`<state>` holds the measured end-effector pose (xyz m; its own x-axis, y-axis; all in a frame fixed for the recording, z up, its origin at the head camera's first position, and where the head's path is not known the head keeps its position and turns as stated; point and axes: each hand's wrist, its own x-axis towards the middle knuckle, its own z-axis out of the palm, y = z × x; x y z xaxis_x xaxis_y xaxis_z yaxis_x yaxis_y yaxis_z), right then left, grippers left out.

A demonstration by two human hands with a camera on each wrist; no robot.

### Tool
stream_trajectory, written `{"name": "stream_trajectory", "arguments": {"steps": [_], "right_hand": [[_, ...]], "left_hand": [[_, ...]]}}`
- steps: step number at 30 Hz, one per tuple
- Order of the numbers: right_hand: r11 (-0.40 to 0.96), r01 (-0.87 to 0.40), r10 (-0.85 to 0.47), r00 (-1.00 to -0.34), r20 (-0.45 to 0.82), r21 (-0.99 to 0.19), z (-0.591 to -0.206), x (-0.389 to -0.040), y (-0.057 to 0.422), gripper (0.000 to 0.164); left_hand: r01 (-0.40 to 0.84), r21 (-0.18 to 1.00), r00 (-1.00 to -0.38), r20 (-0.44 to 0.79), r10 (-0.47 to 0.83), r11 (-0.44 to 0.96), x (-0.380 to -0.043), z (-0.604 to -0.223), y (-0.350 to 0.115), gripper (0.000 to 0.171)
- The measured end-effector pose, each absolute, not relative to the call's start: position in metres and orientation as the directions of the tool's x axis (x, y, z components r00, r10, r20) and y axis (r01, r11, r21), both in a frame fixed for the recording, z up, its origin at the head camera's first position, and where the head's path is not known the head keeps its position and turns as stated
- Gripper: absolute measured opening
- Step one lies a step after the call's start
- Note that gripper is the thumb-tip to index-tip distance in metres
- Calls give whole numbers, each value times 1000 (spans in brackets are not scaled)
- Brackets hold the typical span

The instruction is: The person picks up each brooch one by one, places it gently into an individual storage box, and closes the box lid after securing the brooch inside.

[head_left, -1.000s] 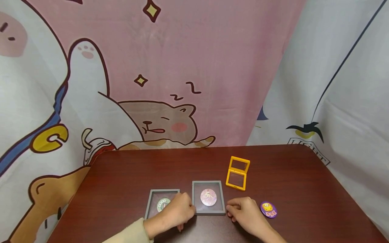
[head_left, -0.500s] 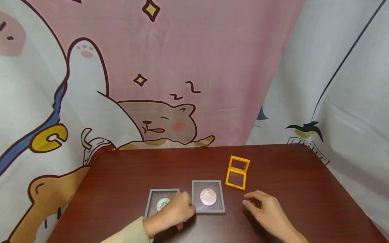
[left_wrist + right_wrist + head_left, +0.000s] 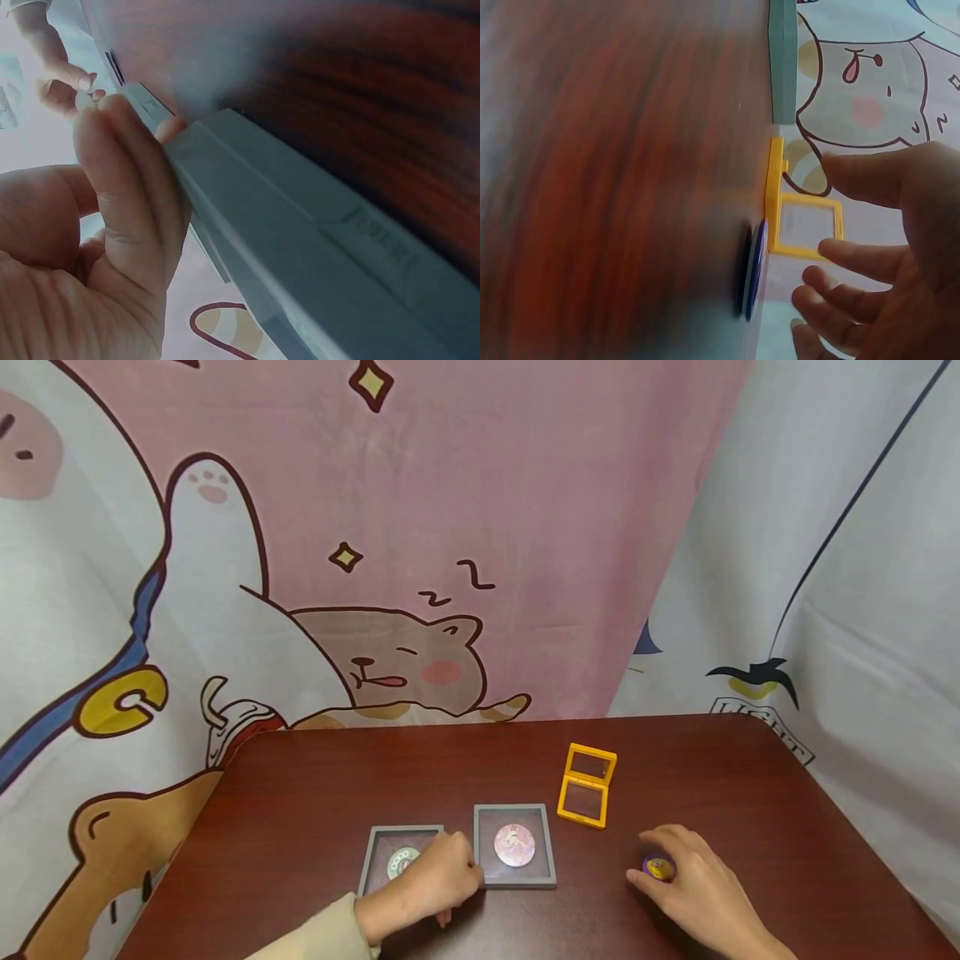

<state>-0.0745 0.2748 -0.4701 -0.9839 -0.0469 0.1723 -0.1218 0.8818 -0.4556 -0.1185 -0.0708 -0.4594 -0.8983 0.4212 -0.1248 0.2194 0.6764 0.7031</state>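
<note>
**Purple badge: pick-up in hand, as judged**

Head view. Table, dark wood. Left frame, grey, with green disc; right frame, grey, with pink disc. Yellow case, laid open, beyond and to the right. The purple badge is found right of these, partly covered by the right hand, between thumb and fingers. The left hand, fingers bent, is placed over the left frame's near right corner.

Left wrist view. Bent fingers are seen beside a grey frame's edge; whether it is gripped cannot be told.

Right wrist view. Thumb and fingers are spread well apart, nothing held; the badge is shown flat on the table, clear of them. By judgement, a lowering of the hand is called for, then a pinch at the thin rim.
</note>
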Motion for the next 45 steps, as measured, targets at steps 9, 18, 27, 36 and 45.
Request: {"name": "stream_trajectory", "arguments": {"steps": [9,18,27,36,45], "right_hand": [[925,-63,-38,-997,74,-374,-473,-72,294,65],[941,-51,-53,-999,3,-334,-477,-74,301,69],[944,-65,-76,-997,-22,-323,-479,-76,304,69],[947,-75,-90,-995,-31,-312,-478,-78,304,62],[947,-57,-77,-996,-51,-316,-477,-79,306,63]], "left_hand": [[262,673,-892,-104,439,692,-122,-457,-72,40],[309,622,-882,-95,462,719,-129,-451,-72,39],[323,629,-890,-53,453,707,-137,-438,-61,47],[351,621,-904,29,427,701,-143,-431,-39,13],[371,666,-906,106,410,647,-161,-430,-17,22]]}}
